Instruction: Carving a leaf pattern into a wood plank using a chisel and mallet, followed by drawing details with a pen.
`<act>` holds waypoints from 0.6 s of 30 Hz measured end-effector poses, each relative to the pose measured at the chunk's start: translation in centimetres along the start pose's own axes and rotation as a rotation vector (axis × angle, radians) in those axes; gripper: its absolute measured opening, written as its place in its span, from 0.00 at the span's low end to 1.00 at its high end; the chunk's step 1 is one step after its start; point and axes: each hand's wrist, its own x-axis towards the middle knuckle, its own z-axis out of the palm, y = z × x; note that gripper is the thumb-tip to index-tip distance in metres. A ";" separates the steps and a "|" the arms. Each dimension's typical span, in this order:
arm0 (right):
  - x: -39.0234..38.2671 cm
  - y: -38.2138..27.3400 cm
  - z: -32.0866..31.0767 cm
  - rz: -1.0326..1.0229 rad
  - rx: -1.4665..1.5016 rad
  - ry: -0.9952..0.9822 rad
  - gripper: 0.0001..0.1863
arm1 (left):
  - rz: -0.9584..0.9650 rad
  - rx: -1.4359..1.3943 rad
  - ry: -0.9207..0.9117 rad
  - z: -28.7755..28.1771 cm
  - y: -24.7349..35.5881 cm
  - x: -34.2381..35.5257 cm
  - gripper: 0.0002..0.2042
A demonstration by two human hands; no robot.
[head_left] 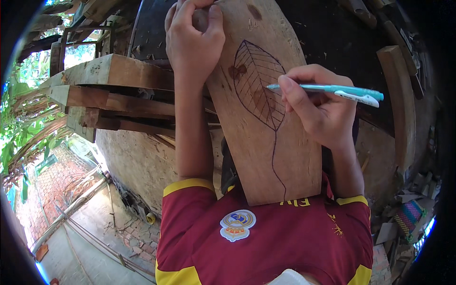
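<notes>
A long wooden board slants in front of me, its near end against my chest. On it is a dark-inked leaf drawing with a midrib, slanting side veins and a wavy stem running down toward the near end. My right hand pinches a light teal pen with a white clip. The pen's tip is at the leaf's inner right part; whether it touches the wood I cannot tell. At the board's upper left edge, my left hand grips the wood, thumb on top and fingertips partly hidden.
Thick timber beams are stacked to the left. A curved wooden piece stands at the right, near scraps and a colourful woven item. Behind the board is a dark surface with wood chips. Thin poles lie at lower left.
</notes>
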 end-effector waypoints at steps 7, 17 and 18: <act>0.2 0.6 -0.3 -0.094 -0.060 -0.019 0.04 | 0.021 0.002 0.027 0.4 -0.5 -0.1 0.11; 0.4 0.8 -0.6 -0.158 -0.108 -0.075 0.03 | -0.017 0.003 -0.011 0.0 0.2 0.0 0.10; 0.4 0.5 -0.7 -0.134 -0.104 -0.096 0.03 | -0.012 0.007 -0.010 0.0 0.1 0.0 0.10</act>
